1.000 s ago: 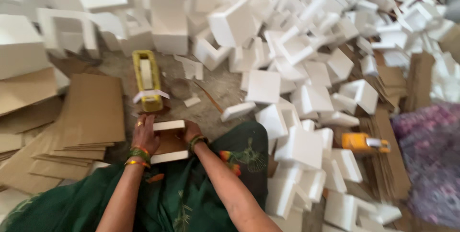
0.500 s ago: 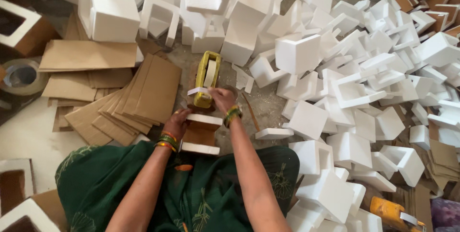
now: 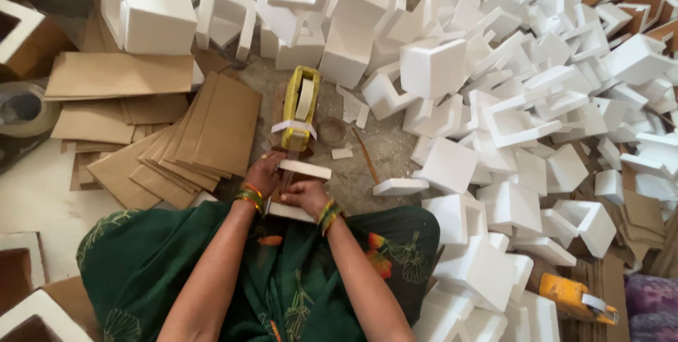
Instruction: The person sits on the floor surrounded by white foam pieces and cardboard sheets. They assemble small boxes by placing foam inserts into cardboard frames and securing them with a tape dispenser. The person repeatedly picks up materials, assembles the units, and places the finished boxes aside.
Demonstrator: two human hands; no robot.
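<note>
White foam pieces (image 3: pixel 452 165) and cardboard sheets (image 3: pixel 212 126) litter the floor (image 3: pixel 367 151); both hands' fingers (image 3: pixel 300 190) pinch a foam block (image 3: pixel 300 169).

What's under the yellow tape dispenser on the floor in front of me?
The yellow tape dispenser lies on bare dusty floor, its near end overlapping the white foam piece both hands hold. What is directly beneath it is hidden.

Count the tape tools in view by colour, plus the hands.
Yellow tape dispenser, standing just past the hands: 1
Orange tape dispenser, lower right among the foam pieces: 1
Hands on the white foam piece: 2, left hand, right hand
Total: 4
</note>
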